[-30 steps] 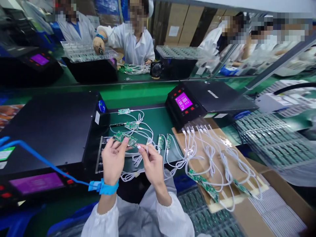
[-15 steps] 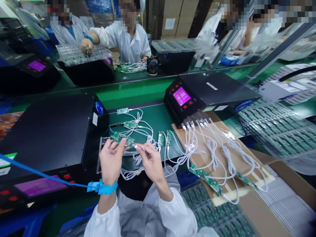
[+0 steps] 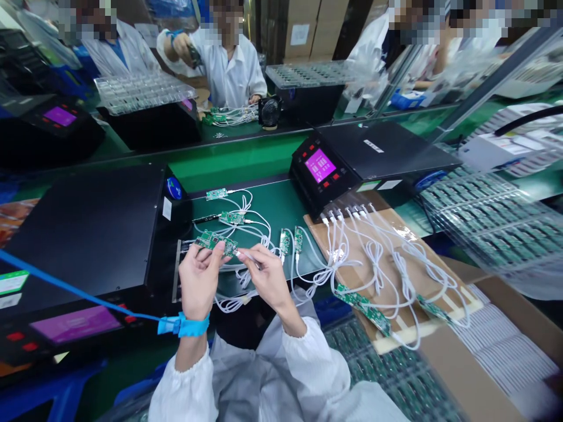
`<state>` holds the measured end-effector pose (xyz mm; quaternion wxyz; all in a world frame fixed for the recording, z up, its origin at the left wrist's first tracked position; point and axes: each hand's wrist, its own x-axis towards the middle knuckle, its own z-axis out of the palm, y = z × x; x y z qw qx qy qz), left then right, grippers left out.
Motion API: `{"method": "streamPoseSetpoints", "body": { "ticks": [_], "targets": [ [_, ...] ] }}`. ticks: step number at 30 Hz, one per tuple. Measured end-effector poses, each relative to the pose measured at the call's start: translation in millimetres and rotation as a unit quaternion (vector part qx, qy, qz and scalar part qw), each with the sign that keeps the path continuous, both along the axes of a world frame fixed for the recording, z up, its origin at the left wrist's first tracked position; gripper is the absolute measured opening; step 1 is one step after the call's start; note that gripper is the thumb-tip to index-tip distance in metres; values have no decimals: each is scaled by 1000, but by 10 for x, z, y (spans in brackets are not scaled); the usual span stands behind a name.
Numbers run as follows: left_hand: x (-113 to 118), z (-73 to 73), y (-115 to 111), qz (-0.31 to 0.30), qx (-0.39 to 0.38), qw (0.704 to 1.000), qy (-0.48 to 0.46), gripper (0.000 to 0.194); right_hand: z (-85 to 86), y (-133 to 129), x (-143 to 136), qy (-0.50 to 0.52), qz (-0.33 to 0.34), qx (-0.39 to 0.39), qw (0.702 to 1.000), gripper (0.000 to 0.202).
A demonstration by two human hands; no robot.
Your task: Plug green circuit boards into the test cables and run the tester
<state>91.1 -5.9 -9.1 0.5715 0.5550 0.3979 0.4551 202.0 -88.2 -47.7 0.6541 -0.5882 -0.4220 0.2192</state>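
My left hand (image 3: 200, 275) pinches a green circuit board (image 3: 216, 241) between thumb and fingers, above the green bench mat. A blue wrist strap (image 3: 187, 324) is around that wrist. My right hand (image 3: 267, 276) is closed on a white cable plug (image 3: 240, 253) at the board's right end. Whether the plug is fully seated I cannot tell. Behind the held board lie two more circuit boards, a middle one (image 3: 231, 218) and a far one (image 3: 217, 193), with white cables attached. Two upright boards (image 3: 285, 241) lie to the right of my hand, also cabled.
A black tester with a lit screen (image 3: 320, 166) stands ahead, its white cables (image 3: 373, 252) running over a cardboard sheet (image 3: 316, 234). Another black box (image 3: 88, 228) fills the left. Trays of boards (image 3: 488, 217) are at right. Co-workers in white coats sit across the bench.
My hands stay at the board, with the plug now seeming closer against its end. Across the bench, a co-worker's hand has risen from the tray, holding a dark object. The view has shifted slightly.
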Motion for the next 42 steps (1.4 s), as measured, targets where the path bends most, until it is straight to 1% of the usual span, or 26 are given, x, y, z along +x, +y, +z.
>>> {"method": "streamPoseSetpoints", "body": {
  "ticks": [3,4,6,8,9,10,11,13,16,18,20,23,25,27,31,36,42],
  "targets": [
    [-12,7,-9,8,23,1000,14,35,19,11,5,0,14,-2,1000,25],
    [-18,13,-19,14,32,999,17,34,34,3,-6,-3,5,4,1000,25],
    [-34,26,-43,38,50,998,25,33,68,-31,-50,-5,-50,22,998,27],
    [-52,38,-66,76,72,994,40,31,92,-81,-118,18,-113,26,993,33],
    [-60,43,-77,91,90,991,49,29,100,-106,-158,37,-132,21,990,37],
    [-67,46,-88,100,112,987,58,28,106,-127,-200,54,-136,14,989,40],
    [-73,46,-101,104,133,984,64,27,111,-141,-244,62,-126,9,990,41],
    [-81,39,-136,108,157,980,66,24,126,-143,-332,47,-97,11,994,41],
    [-90,15,-217,140,162,974,72,32,158,-88,-459,-11,-76,42,996,40],
    [-108,-4,-274,155,185,966,95,33,182,-38,-536,-35,-92,73,993,38],
    [-141,-22,-316,154,212,957,122,30,202,-3,-602,-45,-112,96,988,35],
    [-205,-47,-346,152,229,950,144,27,228,12,-665,-47,-133,124,982,31],
    [-241,-62,-350,161,232,948,146,25,240,7,-680,-49,-137,135,980,25],
    [-263,-73,-350,166,237,946,143,22,248,0,-677,-56,-126,131,982,19],
    [-267,-70,-354,173,245,943,141,19,258,-13,-659,-62,-98,108,987,19],
    [-265,-59,-367,181,241,943,144,19,279,-19,-651,-94,-126,123,980,20],
    [-297,-94,-353,184,293,925,155,16,299,4,-632,-131,-134,151,971,19]
  ]
}}
